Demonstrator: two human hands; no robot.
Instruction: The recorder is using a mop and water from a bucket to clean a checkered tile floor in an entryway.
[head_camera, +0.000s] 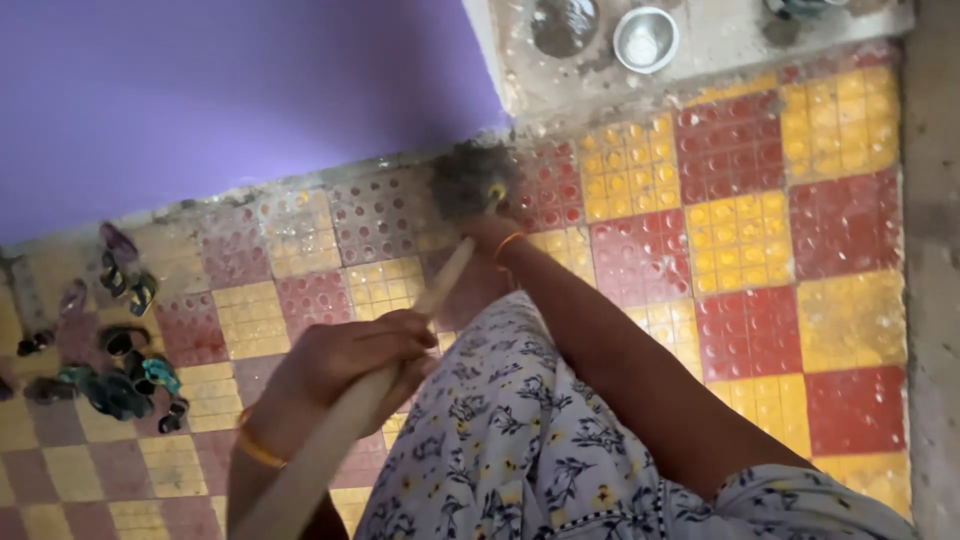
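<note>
Against wall (230, 100) edge, broom (470, 180), both hands

Left hand (350, 355) and right hand (487, 232) around a pale broom handle (400, 345) over red-and-yellow tiles (740, 230).

Around the broom head (472, 180) we see open checkered floor (740, 240) to its right, while the purple wall (230, 90) blocks behind it, sandals (120, 370) clutter far left, and steel bowls (645, 38) sit beyond.

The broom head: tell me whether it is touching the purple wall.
No. The broom head rests on the red and yellow tiled floor just below the purple wall, by the corner.
</note>
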